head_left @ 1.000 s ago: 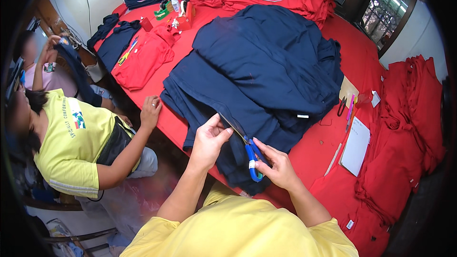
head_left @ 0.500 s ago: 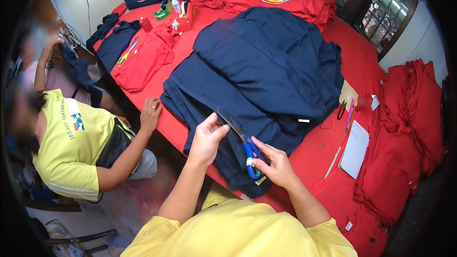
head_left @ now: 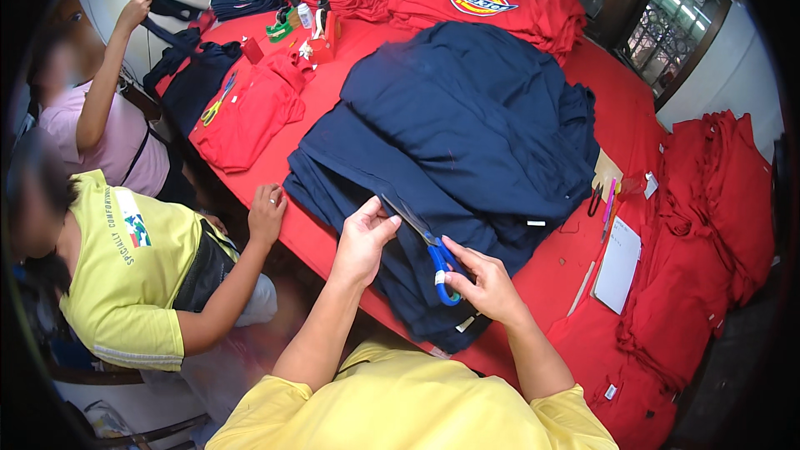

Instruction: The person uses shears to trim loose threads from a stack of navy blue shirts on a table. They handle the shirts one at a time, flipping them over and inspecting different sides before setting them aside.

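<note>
My right hand (head_left: 487, 282) grips a pair of scissors (head_left: 442, 262) by their blue handles, with the blades pointing up and left over the navy cloth. The blades lie close together. Beside the scissor tips, my left hand (head_left: 364, 240) is closed in a pinch; what sits between its thumb and fingers is too small to make out. Under both hands a big heap of navy garments (head_left: 467, 108) spreads over the red-covered table (head_left: 350, 58). A small pale label (head_left: 465, 324) shows on the navy cloth near the front edge.
Red garments (head_left: 700, 208) pile up at the right, beside a white notepad (head_left: 617, 265) and a pink pen (head_left: 609, 198). Yellow scissors (head_left: 218, 100) lie on red cloth at the left, near a tape dispenser (head_left: 323, 36). Two co-workers stand left; one's hand (head_left: 267, 210) rests at the table edge.
At the far left, the co-worker in pink has raised an arm and lifts a dark cloth higher. My hands and the scissors have hardly moved.
</note>
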Demonstrator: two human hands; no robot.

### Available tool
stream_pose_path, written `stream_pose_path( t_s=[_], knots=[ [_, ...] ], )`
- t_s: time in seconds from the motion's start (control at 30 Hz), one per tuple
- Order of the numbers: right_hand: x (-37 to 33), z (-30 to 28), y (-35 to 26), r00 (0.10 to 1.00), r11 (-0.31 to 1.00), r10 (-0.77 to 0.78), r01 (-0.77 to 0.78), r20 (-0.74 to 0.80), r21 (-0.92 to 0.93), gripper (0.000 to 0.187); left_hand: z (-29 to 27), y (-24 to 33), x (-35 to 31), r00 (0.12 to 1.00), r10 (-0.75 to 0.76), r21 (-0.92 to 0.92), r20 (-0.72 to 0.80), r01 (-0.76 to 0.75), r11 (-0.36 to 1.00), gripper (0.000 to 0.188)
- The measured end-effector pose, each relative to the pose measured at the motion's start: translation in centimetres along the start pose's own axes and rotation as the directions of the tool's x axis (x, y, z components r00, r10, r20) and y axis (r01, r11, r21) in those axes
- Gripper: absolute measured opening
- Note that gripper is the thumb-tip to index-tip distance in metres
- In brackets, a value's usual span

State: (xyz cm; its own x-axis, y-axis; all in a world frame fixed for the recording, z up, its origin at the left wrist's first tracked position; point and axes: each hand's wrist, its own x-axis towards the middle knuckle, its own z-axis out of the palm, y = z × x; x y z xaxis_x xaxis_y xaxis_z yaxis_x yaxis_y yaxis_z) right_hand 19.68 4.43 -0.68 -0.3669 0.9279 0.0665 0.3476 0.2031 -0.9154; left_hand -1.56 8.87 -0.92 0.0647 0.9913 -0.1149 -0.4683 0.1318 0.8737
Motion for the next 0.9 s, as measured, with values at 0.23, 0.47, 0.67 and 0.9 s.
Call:
stream_pose_path(
  t_s=[0.23, 0.47, 0.67, 0.9],
  knots=[
    [2.0, 0.3, -0.6, 0.975, 0.968, 0.215, -0.219, 0.045, 0.125, 0.049, -0.6, 0.9, 0.2, 0.997, -0.069, 0.081, 0.02, 0.068, 0.994, 0.028],
    [2.7, 1.0, -1.1, 0.986, 0.984, 0.164, -0.165, 0.026, 0.061, 0.049, -2.4, 0.5, 2.7, 0.998, -0.041, -0.079, -0.038, 0.038, 0.996, 0.019],
    [4.6, 1.9, -0.3, 1.0, 0.999, -0.019, 0.019, -0.008, -0.041, 0.049, -2.9, 1.5, 2.5, 0.996, -0.079, 0.026, 0.034, 0.078, 0.997, 0.025],
    [5.3, 1.7, -0.5, 0.947, 0.934, 0.307, -0.318, 0.093, 0.162, 0.047, -3.6, 0.9, 4.2, 0.999, -0.035, -0.123, -0.039, 0.03, 0.992, 0.02]
  ],
)
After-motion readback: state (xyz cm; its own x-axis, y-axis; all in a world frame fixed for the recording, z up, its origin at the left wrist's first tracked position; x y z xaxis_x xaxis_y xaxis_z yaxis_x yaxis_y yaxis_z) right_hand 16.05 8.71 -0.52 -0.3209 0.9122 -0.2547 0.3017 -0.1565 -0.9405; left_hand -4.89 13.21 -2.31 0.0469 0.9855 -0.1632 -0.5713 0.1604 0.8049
